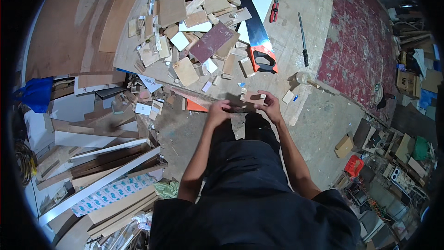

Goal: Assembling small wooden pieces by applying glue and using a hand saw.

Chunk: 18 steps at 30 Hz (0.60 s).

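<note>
Strewn across the worktop point(305, 0): a heap of wood offcuts point(194, 23), an orange-handled handsaw point(256, 33), red pliers point(274, 10) and a dark file point(302, 37). Stacked at the left: long boards point(101, 157) beside a blue bag point(38, 92). Down at lower right: a red crate point(354, 165) amid clutter.

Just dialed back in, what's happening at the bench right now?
A person stands at a plywood worktable strewn with wood offcuts. Both hands are raised at the table's near edge: the right hand grips a small wooden block, and the left hand is at its other end. A handsaw with an orange handle lies untouched further back, beside a round file.
</note>
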### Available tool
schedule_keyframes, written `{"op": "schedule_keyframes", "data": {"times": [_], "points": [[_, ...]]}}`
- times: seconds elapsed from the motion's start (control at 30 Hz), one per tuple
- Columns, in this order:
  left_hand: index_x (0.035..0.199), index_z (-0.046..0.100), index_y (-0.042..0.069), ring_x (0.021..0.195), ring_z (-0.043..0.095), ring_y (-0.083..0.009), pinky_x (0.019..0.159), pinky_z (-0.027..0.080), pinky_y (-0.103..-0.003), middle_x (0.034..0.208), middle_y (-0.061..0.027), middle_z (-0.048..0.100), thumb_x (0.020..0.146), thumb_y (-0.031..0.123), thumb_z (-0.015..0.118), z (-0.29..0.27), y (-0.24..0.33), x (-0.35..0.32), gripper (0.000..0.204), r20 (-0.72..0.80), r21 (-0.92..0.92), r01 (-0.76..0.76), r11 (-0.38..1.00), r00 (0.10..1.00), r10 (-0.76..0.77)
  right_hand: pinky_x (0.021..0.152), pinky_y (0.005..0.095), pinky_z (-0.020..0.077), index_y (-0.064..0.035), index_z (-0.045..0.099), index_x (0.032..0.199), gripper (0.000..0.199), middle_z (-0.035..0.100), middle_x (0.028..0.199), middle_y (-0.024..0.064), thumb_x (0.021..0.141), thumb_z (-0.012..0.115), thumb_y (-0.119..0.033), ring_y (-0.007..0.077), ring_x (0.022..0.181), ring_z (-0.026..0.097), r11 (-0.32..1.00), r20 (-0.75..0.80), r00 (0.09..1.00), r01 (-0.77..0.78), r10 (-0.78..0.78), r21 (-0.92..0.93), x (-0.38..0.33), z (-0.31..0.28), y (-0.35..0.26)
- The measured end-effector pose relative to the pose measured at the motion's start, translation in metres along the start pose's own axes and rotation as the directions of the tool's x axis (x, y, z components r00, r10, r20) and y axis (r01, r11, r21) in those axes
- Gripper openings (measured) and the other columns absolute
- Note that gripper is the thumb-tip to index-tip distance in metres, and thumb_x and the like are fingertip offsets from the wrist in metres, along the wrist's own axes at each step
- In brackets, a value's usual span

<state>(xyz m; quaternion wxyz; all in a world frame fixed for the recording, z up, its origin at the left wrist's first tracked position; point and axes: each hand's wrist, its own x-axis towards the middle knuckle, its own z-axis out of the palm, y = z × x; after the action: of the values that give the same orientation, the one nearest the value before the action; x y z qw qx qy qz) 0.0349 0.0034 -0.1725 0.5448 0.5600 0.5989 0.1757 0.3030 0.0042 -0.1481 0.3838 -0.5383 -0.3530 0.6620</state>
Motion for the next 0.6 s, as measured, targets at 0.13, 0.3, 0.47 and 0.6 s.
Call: {"op": "schedule_keyframes", "data": {"times": [0.13,0.3,0.47,0.6], "points": [[0.104,0.067,0.003,0.08,0.068,-0.023,0.075,0.053,-0.036,0.086,-0.0092,0.07,0.07,0.012,0.083,-0.018,-0.003,0.022,0.039,-0.364,-0.003,0.178,0.984,0.916,-0.167,0.085,0.0329,0.056,-0.0025,0.058,0.127,0.062,0.069,0.109,0.0098,0.071,0.084,0.003,0.0185,0.1,0.067,0.988,-0.108,0.994,-0.012,-0.005,-0.152,0.016,-0.032,0.04],[0.109,0.066,0.006,0.091,0.066,-0.0301,0.079,0.052,-0.043,0.094,-0.0107,0.067,0.075,0.019,0.081,-0.035,0.015,0.057,0.04,-0.417,0.284,0.095,0.954,0.908,0.033,0.083,0.0328,0.0572,-0.0013,0.059,0.126,0.059,0.069,0.11,0.0107,0.072,0.082,0.005,0.019,0.102,0.067,1.0,-0.134,0.991,-0.029,0.028,-0.01,0.021,-0.028,0.061],[0.114,0.064,0.008,0.102,0.063,-0.0336,0.082,0.052,-0.047,0.11,-0.0134,0.062,0.078,0.028,0.079,-0.023,0.033,0.077,0.044,-0.42,0.439,0.128,0.889,0.904,0.077,0.073,0.0274,0.0565,-0.0031,0.059,0.125,0.064,0.067,0.105,0.0074,0.067,0.087,-0.001,0.016,0.085,0.067,0.913,-0.27,0.946,0.058,-0.18,-0.405,0.017,-0.022,0.06],[0.115,0.064,0.009,0.103,0.063,-0.035,0.083,0.052,-0.047,0.113,-0.0135,0.061,0.079,0.031,0.078,-0.02,0.02,0.082,0.045,-0.417,0.476,0.202,0.856,0.909,0.017,0.071,0.0281,0.056,-0.003,0.059,0.126,0.067,0.064,0.106,0.0084,0.066,0.088,-0.007,0.0165,0.079,0.065,0.869,-0.309,0.926,0.039,-0.217,-0.492,0.014,-0.014,0.054]]}}
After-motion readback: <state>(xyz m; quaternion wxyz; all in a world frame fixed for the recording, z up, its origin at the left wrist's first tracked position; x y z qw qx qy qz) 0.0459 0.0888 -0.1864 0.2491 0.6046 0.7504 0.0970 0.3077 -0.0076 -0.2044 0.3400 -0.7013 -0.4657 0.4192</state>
